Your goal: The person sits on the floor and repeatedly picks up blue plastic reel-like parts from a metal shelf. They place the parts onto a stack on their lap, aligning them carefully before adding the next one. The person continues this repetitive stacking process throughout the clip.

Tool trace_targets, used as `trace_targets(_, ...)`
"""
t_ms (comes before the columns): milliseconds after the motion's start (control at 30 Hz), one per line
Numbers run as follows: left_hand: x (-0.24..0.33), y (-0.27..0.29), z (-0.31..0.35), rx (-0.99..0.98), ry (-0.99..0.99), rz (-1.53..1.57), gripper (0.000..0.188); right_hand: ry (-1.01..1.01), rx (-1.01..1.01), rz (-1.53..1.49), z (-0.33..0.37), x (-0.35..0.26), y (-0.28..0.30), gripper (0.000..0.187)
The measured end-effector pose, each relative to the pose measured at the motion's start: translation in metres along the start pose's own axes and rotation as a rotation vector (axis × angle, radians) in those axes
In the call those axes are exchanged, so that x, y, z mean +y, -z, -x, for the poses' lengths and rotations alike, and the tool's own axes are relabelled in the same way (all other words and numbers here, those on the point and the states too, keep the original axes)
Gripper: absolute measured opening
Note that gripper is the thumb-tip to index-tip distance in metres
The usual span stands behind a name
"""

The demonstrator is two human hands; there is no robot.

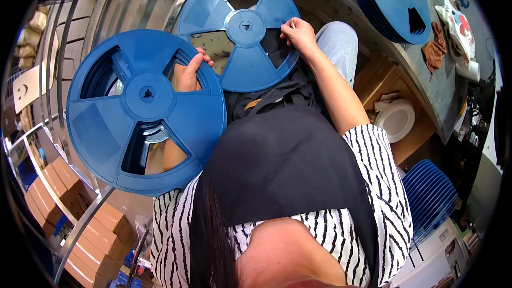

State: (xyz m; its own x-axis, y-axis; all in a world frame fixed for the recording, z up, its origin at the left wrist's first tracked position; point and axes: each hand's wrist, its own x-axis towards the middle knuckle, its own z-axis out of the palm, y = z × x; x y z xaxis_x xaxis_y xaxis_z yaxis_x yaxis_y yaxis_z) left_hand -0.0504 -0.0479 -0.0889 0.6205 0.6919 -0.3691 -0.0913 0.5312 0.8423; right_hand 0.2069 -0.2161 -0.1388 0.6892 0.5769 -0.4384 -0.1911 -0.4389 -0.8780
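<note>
A stack of large blue plastic reels [96, 141] is on my left, with the cut-outs of several reels lined up. My left forearm passes beneath it and shows through a cut-out. My left hand [188, 76] comes up in another cut-out, its thumb and fingers curled at the reel's rim. Beyond lies a separate blue reel [246, 76] above my lap, partly overlapped by the stack. At the right edge of this reel, my right hand [302, 36] is closed in a pinch. A tiny pale bit shows at its fingertips, too small to name.
More stacked blue reels [392, 5] stand on the grey worktop [448, 90] at the far right, near a brown glove [434, 50]. Below is an open cardboard box [381, 82] with a white roll [396, 120]. Metal racks and cardboard cartons [98, 245] line the left.
</note>
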Motion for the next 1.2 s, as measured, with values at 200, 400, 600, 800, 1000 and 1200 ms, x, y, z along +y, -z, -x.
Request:
trace_targets(200, -0.003, 0.002, -0.002, 0.003, 0.014, 0.015, 0.012, 0.017, 0.016, 0.071, 0.001, -0.005, 0.001, 0.016)
trace_targets(400, -0.001, 0.0, -0.002, 0.013, 0.008, 0.006, 0.013, -0.021, -0.03, -0.009, 0.006, -0.011, 0.001, 0.014)
trace_targets(600, -0.001, 0.0, 0.001, 0.012, 0.005, -0.006, 0.014, -0.015, 0.0, -0.012, -0.006, 0.005, 0.004, 0.018)
trace_targets(800, -0.005, 0.005, 0.002, 0.027, -0.017, 0.009, 0.015, 0.191, 0.155, -0.224, 0.002, -0.002, 0.017, 0.017)
trace_targets(1000, -0.009, 0.015, 0.003, 0.029, 0.023, 0.043, 0.018, -0.092, 0.099, -0.493, 0.024, 0.032, 0.039, 0.025)
trace_targets(1200, 0.009, -0.014, 0.007, -0.026, -0.03, 0.093, 0.044, 0.176, 0.077, -0.919, 0.041, -0.01, 0.043, 0.013)
